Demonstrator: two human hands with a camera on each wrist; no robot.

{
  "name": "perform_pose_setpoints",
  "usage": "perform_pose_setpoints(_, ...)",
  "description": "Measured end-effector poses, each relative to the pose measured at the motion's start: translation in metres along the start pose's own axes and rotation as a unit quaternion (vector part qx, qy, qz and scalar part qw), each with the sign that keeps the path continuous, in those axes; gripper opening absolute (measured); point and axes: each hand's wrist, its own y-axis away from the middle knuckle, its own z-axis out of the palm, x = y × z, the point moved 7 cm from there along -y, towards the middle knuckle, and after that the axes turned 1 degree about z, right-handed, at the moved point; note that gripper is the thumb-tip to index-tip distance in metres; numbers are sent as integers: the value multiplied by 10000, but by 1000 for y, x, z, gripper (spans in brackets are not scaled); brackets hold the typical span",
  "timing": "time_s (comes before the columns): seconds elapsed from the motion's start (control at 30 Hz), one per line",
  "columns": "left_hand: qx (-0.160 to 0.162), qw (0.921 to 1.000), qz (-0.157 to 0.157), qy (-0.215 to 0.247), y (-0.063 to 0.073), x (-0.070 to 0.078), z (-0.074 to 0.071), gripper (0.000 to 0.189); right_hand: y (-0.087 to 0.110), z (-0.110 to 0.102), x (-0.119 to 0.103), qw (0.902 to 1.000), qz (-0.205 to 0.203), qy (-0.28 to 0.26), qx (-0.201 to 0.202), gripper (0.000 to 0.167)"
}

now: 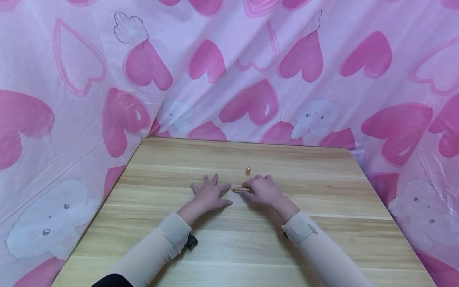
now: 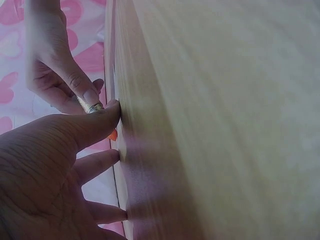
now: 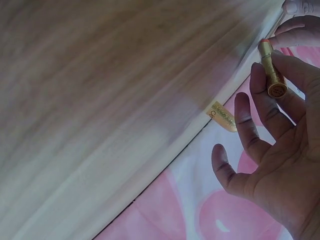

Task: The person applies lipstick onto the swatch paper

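A gold lipstick [image 1: 241,189] with an orange-red tip lies level, close over the table. My right hand [image 1: 263,190] pinches it between thumb and fingers, tip pointing left. In the right wrist view the round base of the lipstick [image 3: 273,75] faces the camera, and the other fingers are spread. My left hand [image 1: 210,195] has its fingers spread, fingertips at the tabletop, just left of the lipstick's tip. Part of the lipstick is hidden behind the left thumb in the left wrist view. The gold cap [image 1: 248,171] stands upright on the table beyond the right hand.
The wood-grain table [image 1: 229,255] runs back to a pink curtain [image 1: 247,71] printed with hearts, which also hangs along both sides. A small black object [image 1: 191,241] sits at the left cuff.
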Motion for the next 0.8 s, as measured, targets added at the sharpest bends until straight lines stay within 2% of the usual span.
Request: perform_pose_setpoints(0.8, 54, 10000, -1, -18, -3, -1, 3, 65, 7, 3, -6, 9959, -124, -662, -610, 12)
